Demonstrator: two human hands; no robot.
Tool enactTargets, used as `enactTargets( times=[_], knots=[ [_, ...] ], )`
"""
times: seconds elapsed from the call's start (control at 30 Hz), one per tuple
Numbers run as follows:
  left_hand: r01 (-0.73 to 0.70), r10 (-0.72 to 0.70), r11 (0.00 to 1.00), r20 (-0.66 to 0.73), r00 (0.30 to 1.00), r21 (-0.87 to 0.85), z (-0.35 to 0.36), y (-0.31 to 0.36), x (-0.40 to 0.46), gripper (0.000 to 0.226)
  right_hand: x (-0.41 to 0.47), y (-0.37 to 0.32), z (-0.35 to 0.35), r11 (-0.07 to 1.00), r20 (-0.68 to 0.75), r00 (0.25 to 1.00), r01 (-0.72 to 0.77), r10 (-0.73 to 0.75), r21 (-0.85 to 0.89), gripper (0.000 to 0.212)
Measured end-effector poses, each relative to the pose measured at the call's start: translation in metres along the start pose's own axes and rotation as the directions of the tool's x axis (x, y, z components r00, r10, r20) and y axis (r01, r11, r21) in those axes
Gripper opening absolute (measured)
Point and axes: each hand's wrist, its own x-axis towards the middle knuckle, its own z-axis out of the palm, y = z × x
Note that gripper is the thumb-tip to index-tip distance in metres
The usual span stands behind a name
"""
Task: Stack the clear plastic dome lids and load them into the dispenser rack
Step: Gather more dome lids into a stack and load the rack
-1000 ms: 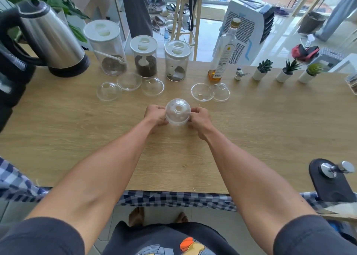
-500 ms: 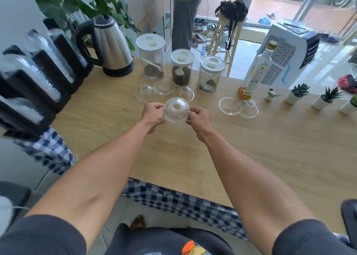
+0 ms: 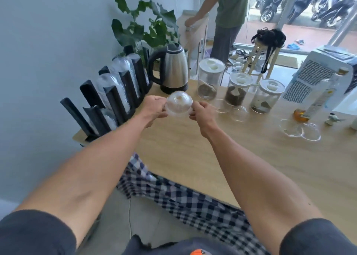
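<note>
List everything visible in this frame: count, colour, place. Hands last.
lid stack: one, clear, held between both hands
loose lids: several, clear, on table
rack: one, black, table's left end, holding lids
kettle: one, steel and black, beside rack
jars: three, clear, white tops, behind lids
bottle: one, clear, right of jars
table: one, light wood
left hand: grips stack
right hand: grips stack
</note>
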Motion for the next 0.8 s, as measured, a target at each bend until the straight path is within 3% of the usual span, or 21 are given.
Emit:
enactTargets(
  times=[0.37, 0.47, 0.63, 0.8],
  knots=[
    [-0.132, 0.131, 0.991, 0.073, 0.989, 0.008, -0.192, 0.045, 0.017, 0.021, -0.049, -0.053, 0.172, 0.992, -0.003, 0.996, 0.095, -0.095, 0.081, 0.021],
    [-0.123, 0.122, 0.992, 0.071, 0.990, 0.004, -0.234, 0.050, 0.021, 0.018, -0.057, -0.062, 0.209, 0.987, 0.041, 0.993, 0.103, -0.108, 0.121, 0.026],
    [-0.081, 0.078, 0.993, 0.030, 0.996, 0.092, -0.291, 0.039, 0.031, 0.013, -0.064, -0.061, 0.257, 0.991, 0.085, 0.992, 0.088, -0.097, 0.105, 0.012],
    [-0.058, 0.051, 0.986, 0.047, 0.998, 0.157, -0.320, 0.024, 0.037, 0.014, -0.069, -0.050, 0.277, 0.996, 0.084, 0.994, 0.063, -0.068, 0.062, 0.025]
  ],
)
